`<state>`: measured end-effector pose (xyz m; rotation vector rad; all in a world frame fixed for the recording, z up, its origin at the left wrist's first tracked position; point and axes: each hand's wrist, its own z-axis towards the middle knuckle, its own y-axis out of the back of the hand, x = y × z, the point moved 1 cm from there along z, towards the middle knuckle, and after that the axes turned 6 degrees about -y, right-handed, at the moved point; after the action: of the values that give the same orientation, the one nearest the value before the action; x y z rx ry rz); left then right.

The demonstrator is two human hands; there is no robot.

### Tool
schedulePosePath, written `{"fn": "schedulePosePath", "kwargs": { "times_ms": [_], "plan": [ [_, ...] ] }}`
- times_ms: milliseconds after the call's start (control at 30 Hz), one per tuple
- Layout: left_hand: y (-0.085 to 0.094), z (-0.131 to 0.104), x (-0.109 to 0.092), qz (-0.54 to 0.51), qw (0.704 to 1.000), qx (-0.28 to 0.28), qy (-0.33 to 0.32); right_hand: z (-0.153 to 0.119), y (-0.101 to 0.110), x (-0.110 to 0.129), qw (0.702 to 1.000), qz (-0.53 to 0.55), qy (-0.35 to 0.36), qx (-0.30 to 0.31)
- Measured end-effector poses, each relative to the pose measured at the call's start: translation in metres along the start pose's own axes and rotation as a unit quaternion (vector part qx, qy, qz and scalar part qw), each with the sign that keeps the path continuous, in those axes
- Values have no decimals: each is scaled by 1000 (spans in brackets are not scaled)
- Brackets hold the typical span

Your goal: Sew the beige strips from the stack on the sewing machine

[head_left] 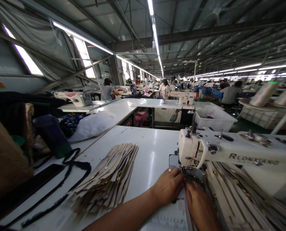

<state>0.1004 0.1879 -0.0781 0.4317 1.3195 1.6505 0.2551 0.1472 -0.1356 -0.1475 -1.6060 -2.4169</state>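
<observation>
Both my hands work close under the needle end of a white sewing machine (192,149). My left hand (171,186) has its fingers curled and pressed together beside the presser foot; a ring shows on one finger, and whatever lies under the fingertips is hidden. Close against it, my right hand (202,205) is closed over a beige fabric strip (188,211), which runs from the needle area toward me. A fanned stack of beige zipper strips (111,173) with gold-coloured parts lies left of my hands. More zipper strips (236,192) are heaped right of the machine, below its arm.
Black straps (76,166), a dark bottle (51,134) and a white bag (94,125) lie along the left. A white plastic bin (215,118) stands behind the machine, with thread cones (264,93) at right. Other people sit at machines farther back.
</observation>
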Motion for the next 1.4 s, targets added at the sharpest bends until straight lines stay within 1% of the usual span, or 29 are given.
{"fn": "schedulePosePath", "kwargs": {
  "times_ms": [100, 233, 333, 433, 533, 667, 967, 1233, 1400],
  "plan": [
    [-2, 0, 5, -30, 999, -4, -39, -1, -2, -2, 999, 32, -2, -27],
    [-4, -1, 9, -43, 998, -10, -53, -5, 0, -4, 996, 75, -8, -45],
    [-4, -2, 9, -45, 997, -17, -58, -13, 1, -10, 994, 99, -20, -29],
    [-5, -2, 9, -44, 997, -18, -61, -24, 2, -16, 991, 134, -1, 8],
    [-5, -1, 9, -42, 997, -20, -66, -34, 3, -19, 988, 154, 10, 1],
    [-4, 0, 9, -40, 997, -23, -69, -41, 2, -18, 991, 133, 0, -15],
    [-4, 0, 8, -34, 997, -24, -71, -42, 4, -11, 998, 59, 3, 26],
    [-2, -6, 9, 4, 997, -14, -75, -41, 3, -9, 998, 33, 6, 46],
    [0, -8, 6, 16, 996, 5, -88, -34, 10, -1, 997, -9, -7, 81]
  ]
}}
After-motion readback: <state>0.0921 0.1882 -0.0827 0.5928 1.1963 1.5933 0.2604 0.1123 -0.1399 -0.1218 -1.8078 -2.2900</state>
